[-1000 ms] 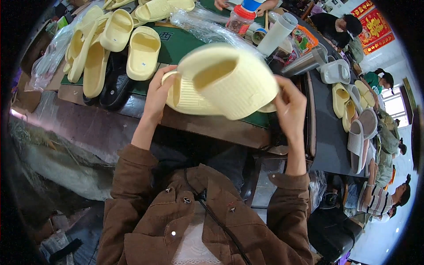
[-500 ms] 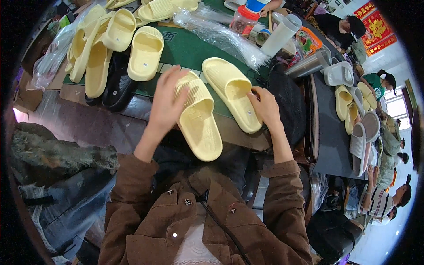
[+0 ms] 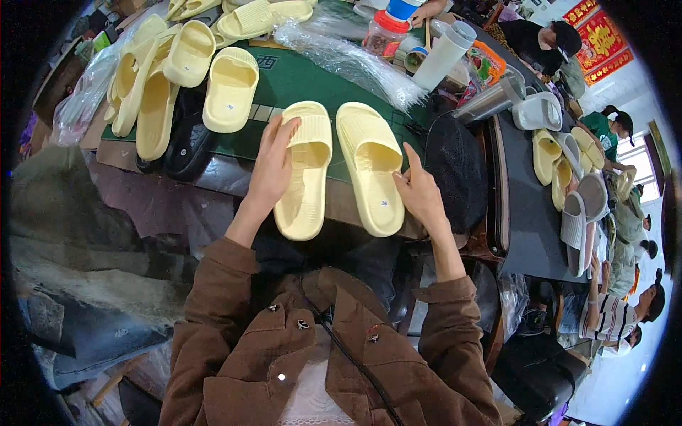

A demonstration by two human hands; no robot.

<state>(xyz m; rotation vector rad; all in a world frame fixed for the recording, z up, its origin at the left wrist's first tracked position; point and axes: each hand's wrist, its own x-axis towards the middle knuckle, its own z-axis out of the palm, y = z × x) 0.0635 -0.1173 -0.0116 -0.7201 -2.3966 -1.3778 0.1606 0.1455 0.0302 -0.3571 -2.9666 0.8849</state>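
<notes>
Cream slippers, paired. Left slipper (image 3: pixel 302 206) just right of left hand's (image 3: pixel 272 167) fingers, which meet strap's outer side; whether clamped, cannot tell. Right slipper (image 3: pixel 380 192) just left of right hand (image 3: pixel 421 190): thumb at outer edge, index finger spread apart. Since half second ago, pair swung from slanted to nearly upright, side by side; alignment seems nearly complete. Green mat (image 3: pixel 302 78) beyond both hands' fingertips.

Got crumpled clear plastic wrap (image 3: pixel 355 60) on a green mat (image 3: pixel 302 79), right near a red-lidded jar (image 3: pixel 383 41) and a pale tumbler (image 3: pixel 444 57). Also spotting a shiny steel cup (image 3: pixel 490 99), red wall banners (image 3: pixel 598 47) and a bright window (image 3: pixel 645 155) far right.
</notes>
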